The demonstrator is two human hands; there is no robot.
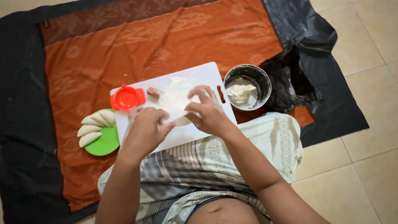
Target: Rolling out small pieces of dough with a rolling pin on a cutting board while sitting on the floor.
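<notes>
Person seated on the floor, both hands over a white cutting board (199, 76). Left hand (145, 128) and right hand (207, 110) each pinch an edge of a thin round dough sheet (174, 101), fingers curled narrow on its rim, lifting it just above the middle of the board.

Handling judgement: the sheet looks light, soft and floppy, likely a bit tacky and easy to tear or stretch; best taken at the rim with fingertips on two opposite sides, as now, not in the middle.

Counts:
- one red dumpling press (126, 98), on the board's left end, lying opened out flat
- one small brownish rolling pin (154, 92), partly hidden behind the sheet
- one metal bowl (262, 81) with one lump of dough (240, 92), just right of the board
- one green plate (105, 143) left of the board, four shaped crescent dumplings (93, 126) on it
- one orange patterned cloth (124, 45) under everything, on black plastic sheeting (25, 124) over the tiled floor (365, 182)
</notes>
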